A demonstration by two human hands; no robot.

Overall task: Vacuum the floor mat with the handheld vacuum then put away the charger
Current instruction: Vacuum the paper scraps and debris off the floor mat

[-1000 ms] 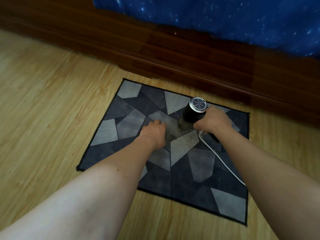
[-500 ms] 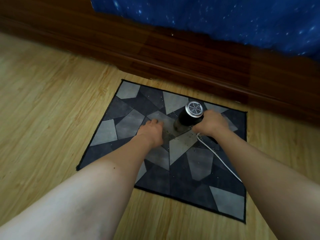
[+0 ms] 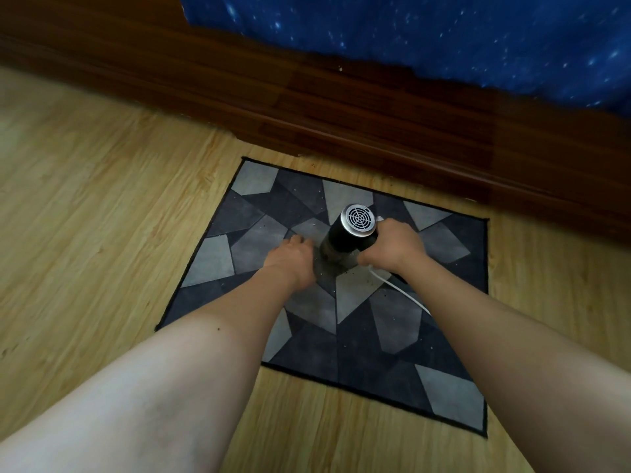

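Leftward: cylindrical vacuum (image 3: 348,240) tight in right hand (image 3: 392,247) (left hand (image 3: 293,259) loose on geometric mat (image 3: 392,336))

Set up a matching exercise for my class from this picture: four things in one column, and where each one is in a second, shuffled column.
Things:
1. handheld vacuum
2. left hand
3. white cable
4. floor mat

Places:
A. flat on the wooden floor
B. resting on the mat, left of the vacuum
C. gripped by the right hand
D. trailing from the right hand across the mat

Pairs: 1-C, 2-B, 3-D, 4-A
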